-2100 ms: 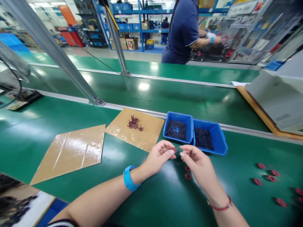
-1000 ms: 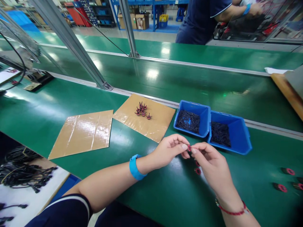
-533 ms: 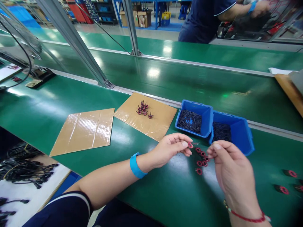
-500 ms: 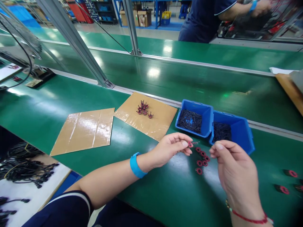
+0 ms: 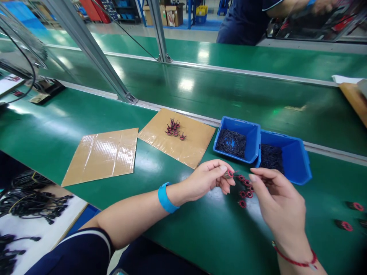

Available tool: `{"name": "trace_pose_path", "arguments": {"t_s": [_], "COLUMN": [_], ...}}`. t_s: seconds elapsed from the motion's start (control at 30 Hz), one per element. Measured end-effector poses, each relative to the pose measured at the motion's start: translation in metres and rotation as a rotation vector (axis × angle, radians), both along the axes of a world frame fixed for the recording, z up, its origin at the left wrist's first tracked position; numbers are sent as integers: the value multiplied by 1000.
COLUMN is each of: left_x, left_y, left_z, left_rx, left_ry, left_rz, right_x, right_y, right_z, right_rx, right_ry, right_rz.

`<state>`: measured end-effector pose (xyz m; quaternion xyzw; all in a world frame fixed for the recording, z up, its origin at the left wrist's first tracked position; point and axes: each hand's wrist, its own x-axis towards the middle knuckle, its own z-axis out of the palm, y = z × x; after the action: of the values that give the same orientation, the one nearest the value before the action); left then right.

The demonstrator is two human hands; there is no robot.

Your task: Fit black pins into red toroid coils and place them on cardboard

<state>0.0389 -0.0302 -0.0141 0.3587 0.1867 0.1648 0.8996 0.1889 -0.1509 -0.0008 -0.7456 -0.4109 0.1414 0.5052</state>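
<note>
Between its thumb and fingers, my left hand (image 5: 210, 177) holds a small red-and-black ring part (image 5: 228, 174) with thin leads pointing right. My right hand (image 5: 279, 200) is just to the right, thumb and index finger apart at the tips, with nothing visible between them. Several similar ring parts (image 5: 242, 194) lie on the green table (image 5: 200, 229) between and below the hands. Behind the hands stand two blue bins, the left bin (image 5: 254, 142) and the right bin (image 5: 296, 156), both holding thin black pieces.
Several ring parts with black prongs (image 5: 173, 128) sit on a cardboard sheet (image 5: 189, 151); another cardboard sheet (image 5: 103, 156) lies left. More ring parts (image 5: 344, 225) are at the far right. A metal post (image 5: 94, 53) rises behind. Across the belt is a person (image 5: 243, 23).
My right hand has shifted left, and its thumb and index finger have spread apart. The ring part in my left hand has turned, showing more of its side. The view has tilted slightly.
</note>
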Motion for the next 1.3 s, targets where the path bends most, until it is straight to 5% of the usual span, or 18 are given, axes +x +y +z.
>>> {"name": "trace_pose_path", "arguments": {"t_s": [0.37,0.53,0.67,0.8,1.0,1.3], "left_x": [-1,-2,-2,-1,3,2], "left_y": [-3,-3,-3,-3,-2,-3], "left_z": [0,1,1,0,-2,6], "left_rx": [15,31,24,-15,-62,0], "left_ry": [-9,2,18,29,60,79], "left_rz": [-113,-130,-147,-74,85,108], "right_x": [-9,-8,1,8,1,-1], "right_y": [4,6,10,8,6,5], "right_z": [3,2,1,6,11,0], "right_rx": [-100,-130,7,106,99,25], "right_ry": [217,454,676,604,523,526], "right_rz": [276,242,25,-132,-80,-34]}}
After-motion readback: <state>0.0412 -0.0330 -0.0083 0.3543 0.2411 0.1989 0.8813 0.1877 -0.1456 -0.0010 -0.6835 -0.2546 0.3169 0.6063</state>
